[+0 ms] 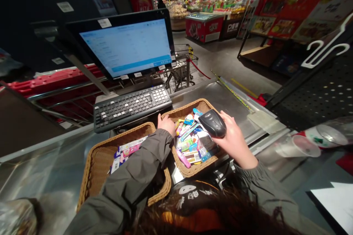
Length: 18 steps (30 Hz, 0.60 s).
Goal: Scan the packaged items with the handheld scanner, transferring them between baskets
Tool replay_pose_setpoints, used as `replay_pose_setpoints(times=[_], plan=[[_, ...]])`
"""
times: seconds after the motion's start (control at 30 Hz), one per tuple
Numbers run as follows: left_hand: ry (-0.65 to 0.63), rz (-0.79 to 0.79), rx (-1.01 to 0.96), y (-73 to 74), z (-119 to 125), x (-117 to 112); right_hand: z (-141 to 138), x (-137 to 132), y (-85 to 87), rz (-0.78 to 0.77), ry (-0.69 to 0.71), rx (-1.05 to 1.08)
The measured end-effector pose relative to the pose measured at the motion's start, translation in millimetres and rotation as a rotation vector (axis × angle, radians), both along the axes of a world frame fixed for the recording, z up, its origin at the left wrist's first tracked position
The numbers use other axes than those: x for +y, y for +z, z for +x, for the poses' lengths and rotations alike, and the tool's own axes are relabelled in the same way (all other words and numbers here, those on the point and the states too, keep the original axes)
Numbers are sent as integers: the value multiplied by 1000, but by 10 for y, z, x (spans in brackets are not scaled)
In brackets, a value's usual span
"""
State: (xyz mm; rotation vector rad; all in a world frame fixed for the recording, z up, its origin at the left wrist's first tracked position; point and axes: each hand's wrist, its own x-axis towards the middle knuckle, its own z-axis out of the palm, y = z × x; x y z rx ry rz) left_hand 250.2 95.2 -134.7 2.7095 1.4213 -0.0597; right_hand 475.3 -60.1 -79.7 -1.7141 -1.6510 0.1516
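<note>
My right hand (pixel 234 137) grips a black handheld barcode scanner (pixel 213 122) above a wicker basket (pixel 183 112) full of small colourful packets (pixel 191 143). My left hand (pixel 166 123) reaches into the left side of that basket, fingers curled down among the packets; what they hold is hidden. A second wicker basket (pixel 96 161) to the left holds a few packets (pixel 125 152) and lies partly under my left sleeve.
A black keyboard (pixel 132 106) and a lit till screen (pixel 128 46) stand behind the baskets on a steel counter (pixel 226 97). Plastic cups (pixel 299 147) lie at the right. Shopping trolleys (pixel 183 66) and shop shelves (pixel 298 11) stand beyond.
</note>
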Motion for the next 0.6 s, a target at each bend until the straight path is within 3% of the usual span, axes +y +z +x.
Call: replay_pose_setpoints(times=[0.37,0.6], plan=[[-22,-60,-429,849,-630,-26,-110,71,89,103,82,-39],[-10,118,-499,1174,-1146,-338,-362,0,248,158,160,-70]])
